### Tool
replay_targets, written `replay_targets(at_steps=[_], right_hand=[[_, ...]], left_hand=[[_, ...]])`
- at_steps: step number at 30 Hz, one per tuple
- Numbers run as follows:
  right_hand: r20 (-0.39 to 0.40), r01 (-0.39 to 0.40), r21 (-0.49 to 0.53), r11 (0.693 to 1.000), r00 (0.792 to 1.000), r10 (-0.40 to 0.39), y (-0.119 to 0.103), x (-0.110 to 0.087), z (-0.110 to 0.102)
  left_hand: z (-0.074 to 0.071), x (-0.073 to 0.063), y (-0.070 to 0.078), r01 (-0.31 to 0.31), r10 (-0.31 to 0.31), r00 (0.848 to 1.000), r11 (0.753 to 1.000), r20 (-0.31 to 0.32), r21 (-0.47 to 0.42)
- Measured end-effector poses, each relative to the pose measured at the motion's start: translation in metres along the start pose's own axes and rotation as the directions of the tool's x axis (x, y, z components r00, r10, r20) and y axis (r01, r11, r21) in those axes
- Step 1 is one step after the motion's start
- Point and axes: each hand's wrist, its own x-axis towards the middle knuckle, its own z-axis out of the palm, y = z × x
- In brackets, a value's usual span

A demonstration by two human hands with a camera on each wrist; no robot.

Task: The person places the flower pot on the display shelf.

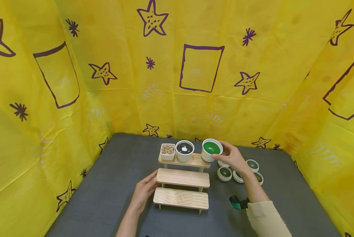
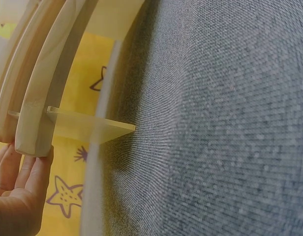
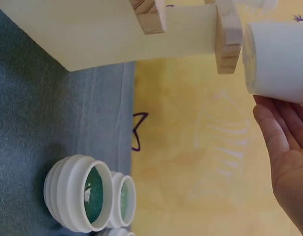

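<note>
My right hand (image 1: pixel 232 157) pinches a white cup with a green filling (image 1: pixel 211 148), thumb in front and fingers behind, at the right end of the top step of a three-step wooden stand (image 1: pixel 182 178). In the right wrist view that cup (image 3: pixel 282 61) is beside the step's end, with the fingers along its side. Fingertips of my left hand (image 1: pixel 144 191) rest against the left end of the middle step; the left wrist view has these fingers (image 2: pixel 37 177) at the board ends. A white cup with a dark filling (image 1: pixel 184 150) and a square white dish of brownish bits (image 1: pixel 167 151) stand on the top step.
Several ribbed white jars with green fillings (image 1: pixel 224 173) are grouped on the dark grey table (image 1: pixel 114 184) right of the stand. A black and green strap (image 1: pixel 239 202) is by the right wrist. Yellow cloth walls (image 1: pixel 129 108) with drawn stars enclose the table.
</note>
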Motion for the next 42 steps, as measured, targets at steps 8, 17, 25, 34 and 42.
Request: replay_targets(at_steps=[8, 17, 25, 34, 42], right_hand=[[0.027, -0.005, 0.002, 1.0, 1.0, 0.004, -0.006, 0.005, 0.006], [0.044, 0.02, 0.003, 1.0, 0.999, -0.02, -0.007, 0.007, 0.013], [0.065, 0.018, -0.006, 1.0, 0.998, -0.018, -0.005, 0.007, 0.016], [0.072, 0.013, -0.011, 1.0, 0.997, -0.012, -0.003, 0.008, 0.019], [0.071, 0.008, -0.021, 1.0, 0.997, -0.007, -0.003, 0.009, 0.019]], left_hand=[[0.0, 0.0, 0.001, -0.002, 0.002, 1.0, 1.0, -0.004, 0.004], [0.0, -0.001, 0.001, -0.002, 0.002, 1.0, 1.0, 0.002, 0.005], [0.001, -0.002, 0.0, 0.0, 0.0, 1.0, 1.0, -0.012, 0.007], [-0.001, 0.001, -0.002, 0.001, -0.001, 1.0, 1.0, 0.002, -0.006], [-0.001, 0.002, -0.002, 0.003, -0.003, 1.0, 1.0, 0.002, -0.008]])
